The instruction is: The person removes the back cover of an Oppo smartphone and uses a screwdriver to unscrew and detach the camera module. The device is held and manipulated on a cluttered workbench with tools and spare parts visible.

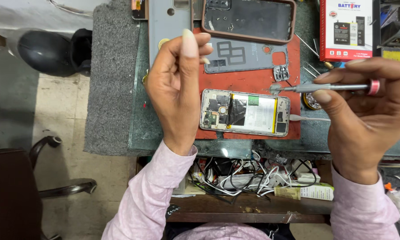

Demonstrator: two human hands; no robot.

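Observation:
My right hand (364,120) grips a slim metal screwdriver (329,87) with a red ring at its end, held level with the tip pointing left over the red mat (249,82). My left hand (177,86) is raised above the mat's left edge, thumb and fingertips pinched together; whether something tiny sits between them cannot be told. Between the hands lies an opened phone (244,112), back off, showing its battery and circuit board. A white cable (309,118) plugs into its right end.
A grey inner frame (246,55) and a brown-edged back cover (249,18) lie further back on the mat. A red and white box (347,29) stands at the back right. Tangled cables (249,175) fill a shelf below the glass tabletop. A chair (13,191) stands at the left.

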